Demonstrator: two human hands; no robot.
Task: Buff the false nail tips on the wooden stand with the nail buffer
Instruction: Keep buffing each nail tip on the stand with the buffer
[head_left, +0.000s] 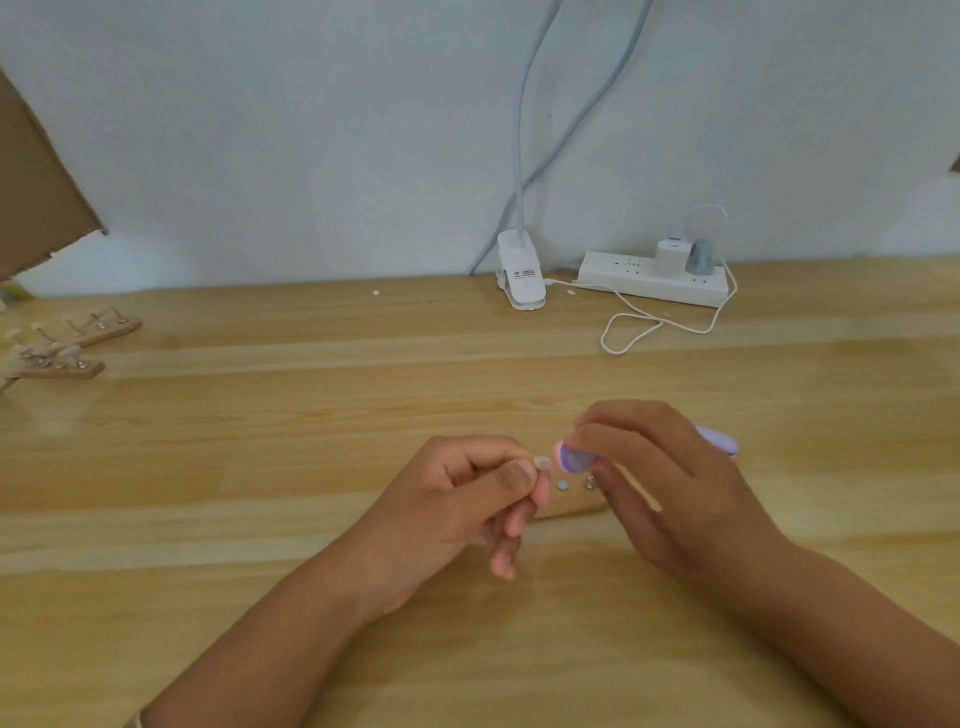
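One false nail tip (543, 462) is pinched between thumb and forefinger of the left hand (452, 499), just above the wooden stand (567, 509) near the bench's (260, 441) middle, and the purple nail buffer (574, 458) lies just beside it, long axis running left to right, rounded end pointing left at the tip. The right hand (675, 493) curls over the buffer, fingers wrapped round its middle, both forearms reaching in from the near edge. By the far edge a white clip lamp base (521, 275) carries a label too small to read, beside a white power strip (654, 285).
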